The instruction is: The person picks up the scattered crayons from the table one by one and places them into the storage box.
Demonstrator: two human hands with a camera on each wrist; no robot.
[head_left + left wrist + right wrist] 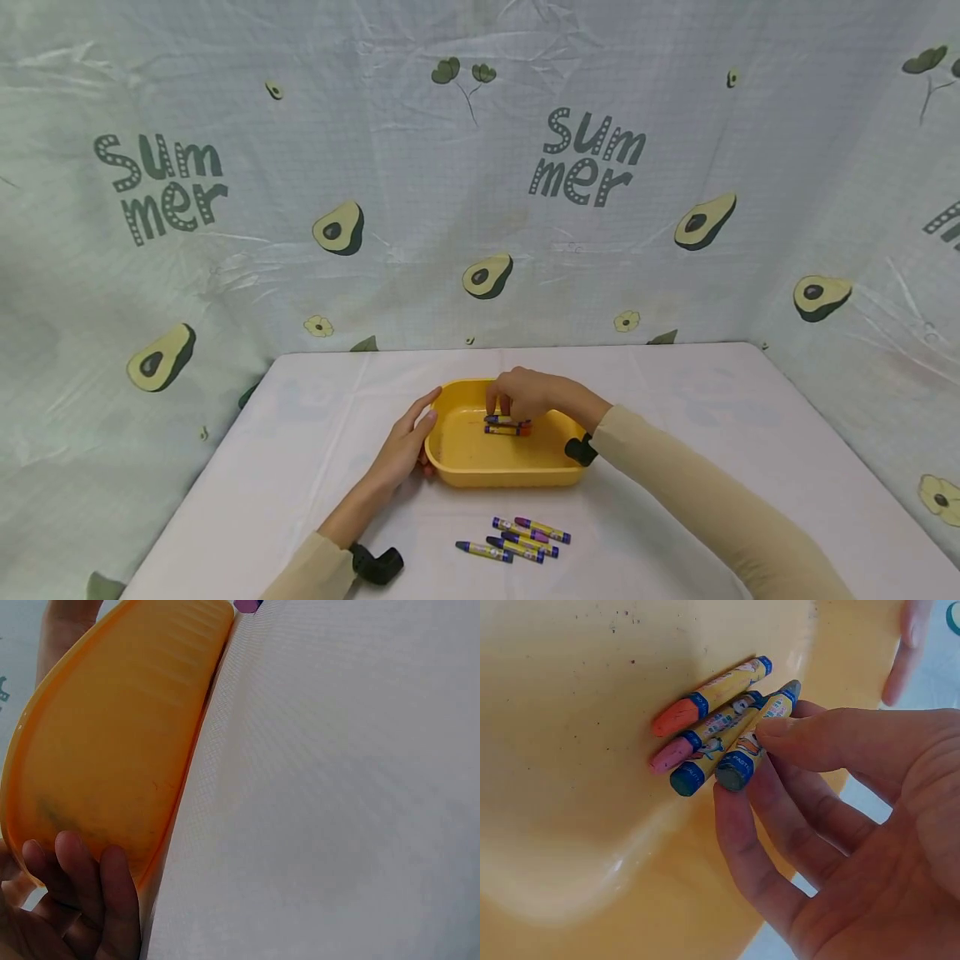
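Observation:
A shallow yellow tray [502, 478] stands on the table. My left hand [401, 450] holds its left side, the thumb at the rim and several fingers [79, 874] against the outer wall. Inside the tray, my right hand [525, 393] pinches a dark grey-green oil pastel [759, 739] between thumb and fingers. Beside it, in the right wrist view, lie an orange pastel [716, 691], a pink pastel [697, 742] and a dark green-ended pastel [688, 778], close together on the tray floor.
Several more oil pastels [483, 552] lie in a loose group on the white-covered table [315, 450], in front of the tray. A printed curtain [420, 275] with avocados hangs behind the table and along its sides.

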